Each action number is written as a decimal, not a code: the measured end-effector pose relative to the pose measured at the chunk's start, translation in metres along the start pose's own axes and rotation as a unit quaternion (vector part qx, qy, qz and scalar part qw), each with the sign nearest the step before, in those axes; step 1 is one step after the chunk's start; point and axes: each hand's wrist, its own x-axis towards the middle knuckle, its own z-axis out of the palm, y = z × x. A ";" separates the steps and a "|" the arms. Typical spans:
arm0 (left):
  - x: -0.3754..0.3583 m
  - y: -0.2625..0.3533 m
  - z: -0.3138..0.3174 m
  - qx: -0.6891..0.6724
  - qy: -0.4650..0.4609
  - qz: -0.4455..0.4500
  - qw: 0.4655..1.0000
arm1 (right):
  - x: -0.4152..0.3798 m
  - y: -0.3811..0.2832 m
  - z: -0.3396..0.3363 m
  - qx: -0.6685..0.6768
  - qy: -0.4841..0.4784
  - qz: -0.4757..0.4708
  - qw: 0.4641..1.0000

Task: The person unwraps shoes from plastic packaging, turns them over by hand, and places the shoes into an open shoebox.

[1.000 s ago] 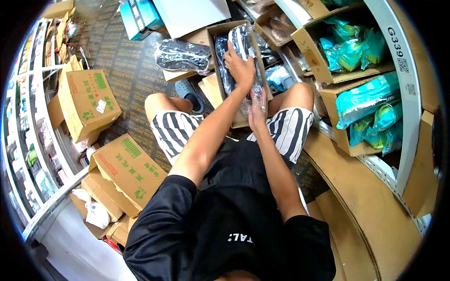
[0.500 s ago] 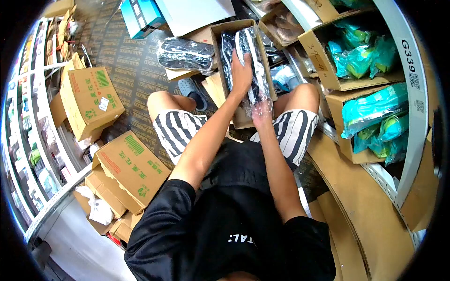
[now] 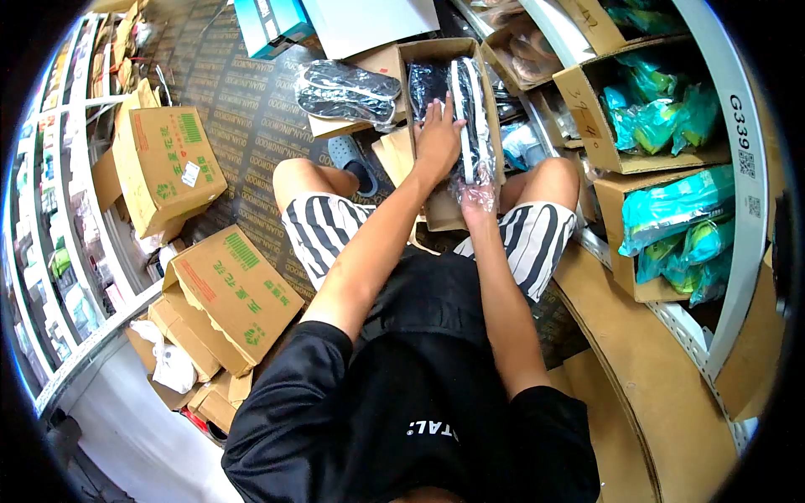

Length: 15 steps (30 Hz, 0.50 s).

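Observation:
An open cardboard box (image 3: 444, 220) sits between my knees, holding black footwear with white edges in clear plastic (image 3: 471, 117). My left hand (image 3: 438, 141) lies over the packed footwear with its fingers stretched out and apart. At the near end of the right-hand piece, my right hand (image 3: 480, 198) is closed round the crinkled plastic. More dark plastic-wrapped footwear (image 3: 428, 84) shows at the box's left side, partly covered by my left hand. Another bagged black pair with white edges (image 3: 348, 92) lies just left of the box.
Shelves on the right hold boxes of teal plastic packages (image 3: 679, 205) behind a white metal upright (image 3: 742, 151). Two large cartons (image 3: 172, 163) stand on the left, before stocked shelving (image 3: 63, 226). A blue box (image 3: 272, 29) and white panel (image 3: 369, 25) are at the far side.
The right-hand footwear has shifted toward the box's right side and lies straighter. My left hand's fingers have spread apart. My right hand stays at the near end. The view has shifted slightly.

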 end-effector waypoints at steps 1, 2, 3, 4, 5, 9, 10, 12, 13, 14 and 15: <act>-0.001 0.001 0.002 0.061 0.023 0.012 0.998 | 0.005 0.002 -0.004 0.008 -0.018 -0.003 1.000; 0.002 0.002 0.003 0.061 0.023 0.013 0.998 | 0.012 0.003 -0.006 0.007 -0.018 -0.003 1.000; 0.006 0.005 0.003 0.129 0.015 0.018 0.991 | 0.017 0.004 -0.007 0.018 -0.004 0.002 1.000; 0.010 0.007 0.002 0.195 0.006 0.024 0.980 | 0.019 0.006 -0.011 0.028 0.011 0.007 1.000; 0.015 0.010 0.002 0.223 0.008 0.020 0.975 | 0.021 0.007 -0.014 0.028 0.012 0.006 1.000; 0.023 0.007 -0.007 0.215 0.017 0.055 0.975 | 0.024 0.006 -0.010 0.036 0.055 0.027 0.997; 0.025 0.005 -0.008 0.215 0.017 0.056 0.975 | 0.026 0.006 -0.011 0.017 0.053 0.015 0.998; 0.025 0.002 -0.008 0.175 0.030 0.056 0.983 | 0.033 0.008 -0.018 0.019 0.058 0.030 0.998; 0.025 0.001 -0.007 0.186 0.036 0.060 0.980 | 0.037 0.011 -0.022 0.017 0.071 0.033 0.997; 0.024 0.000 -0.006 0.186 0.034 0.060 0.980 | 0.040 0.014 -0.027 0.014 0.083 0.036 0.996; 0.024 -0.001 -0.005 0.188 0.039 0.071 0.979 | 0.039 0.016 -0.028 0.014 0.083 0.036 0.996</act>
